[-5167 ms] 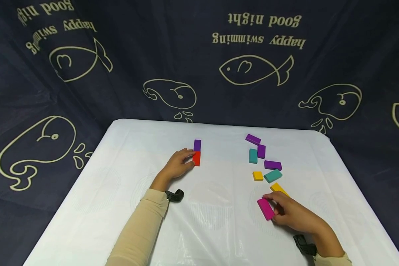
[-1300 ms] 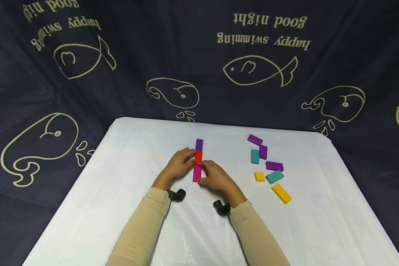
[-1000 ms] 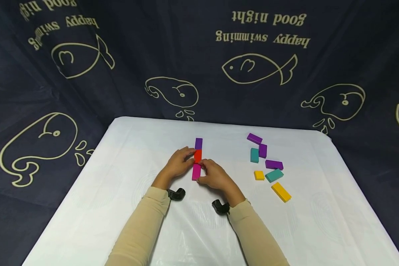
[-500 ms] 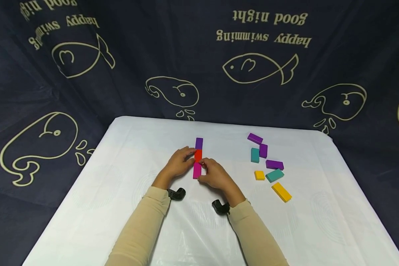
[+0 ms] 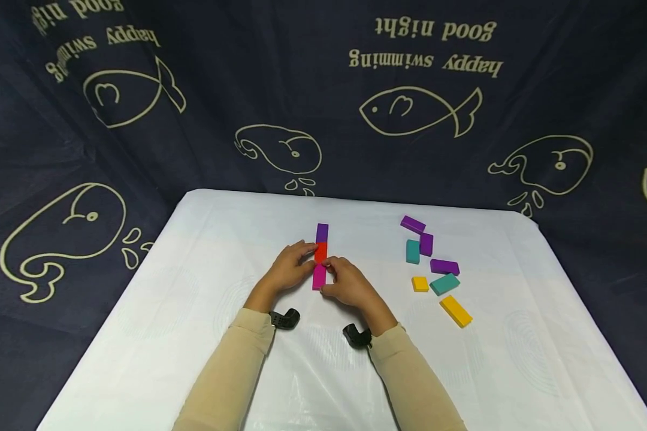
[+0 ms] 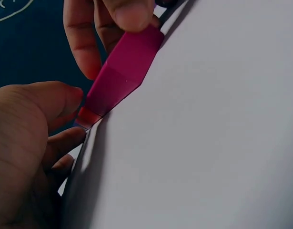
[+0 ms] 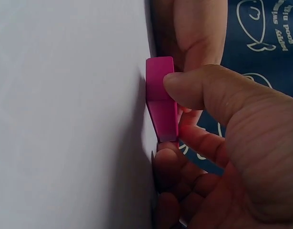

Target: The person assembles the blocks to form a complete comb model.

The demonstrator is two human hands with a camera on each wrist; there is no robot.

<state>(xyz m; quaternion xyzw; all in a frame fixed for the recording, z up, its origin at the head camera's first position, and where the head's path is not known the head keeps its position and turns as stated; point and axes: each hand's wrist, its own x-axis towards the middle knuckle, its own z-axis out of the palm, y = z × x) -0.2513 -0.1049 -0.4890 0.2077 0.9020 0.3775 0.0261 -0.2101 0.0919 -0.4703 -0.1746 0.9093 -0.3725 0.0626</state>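
In the head view, a purple block (image 5: pixel 322 232), a red block (image 5: pixel 321 251) and a pink block (image 5: pixel 319 279) form a straight end-to-end line mid-table. My left hand (image 5: pixel 290 267) holds the red block from the left, thumb and index finger at its side. From the right, my right hand (image 5: pixel 350 285) pinches the pink block by its ends, with fingertips right at the seam to the red one. The left wrist view shows the pink block (image 6: pixel 125 67) lined up with the red block (image 6: pixel 88 116). In the right wrist view, my thumb presses the pink block (image 7: pixel 159 80).
Loose blocks lie scattered on the right of the white-covered table (image 5: pixel 237 221): several purple (image 5: pixel 444 267), two teal (image 5: pixel 444 284), a small yellow square (image 5: pixel 420 284) and a longer yellow one (image 5: pixel 456 311). Behind the table hangs a dark printed cloth (image 5: pixel 323 72).
Since the oldest frame, my right hand has carried the pink block leftward to the red block's near end. Over the last second both hands have stayed nearly still.
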